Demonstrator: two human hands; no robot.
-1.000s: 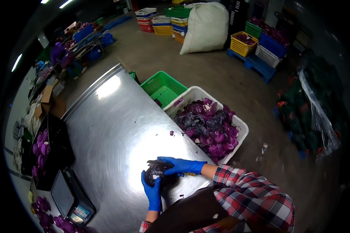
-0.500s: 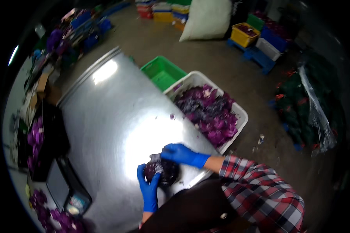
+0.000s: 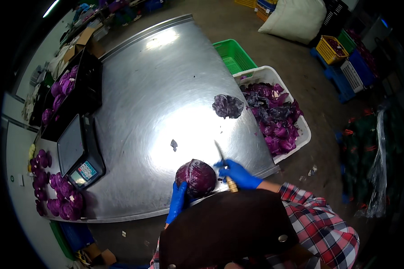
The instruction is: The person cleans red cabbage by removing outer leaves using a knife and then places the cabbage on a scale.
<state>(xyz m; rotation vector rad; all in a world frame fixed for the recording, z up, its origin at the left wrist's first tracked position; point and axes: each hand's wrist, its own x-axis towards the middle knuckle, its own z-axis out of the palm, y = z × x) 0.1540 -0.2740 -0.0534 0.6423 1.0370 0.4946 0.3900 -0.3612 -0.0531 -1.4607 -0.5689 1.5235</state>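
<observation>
A round red cabbage (image 3: 196, 178) rests on the metal table (image 3: 134, 107) near its front edge. My left hand (image 3: 178, 197), in a blue glove, holds the cabbage from its left side, some fingers hidden behind it. Just right of the cabbage, my right hand (image 3: 239, 174), also blue-gloved, is closed around a knife (image 3: 230, 184) with a pale wooden handle; its blade points away from me. Farther off lies a loose dark outer leaf (image 3: 228, 106), close to the table's right edge. A small leaf scrap (image 3: 173, 145) sits beyond the cabbage.
Beside the table's right edge stand a white bin (image 3: 306, 134) full of purple leaves and a green crate (image 3: 235, 57). To the left are a scale (image 3: 81, 154), a black crate (image 3: 87, 94) with cabbages, and several loose cabbages (image 3: 67, 201). Dark green sacks (image 3: 363, 157) are at far right.
Both hands were on the cabbage; the right has left it and now grips a knife. A dark leaf now lies flat on the table near the white bin. The view has shifted.
</observation>
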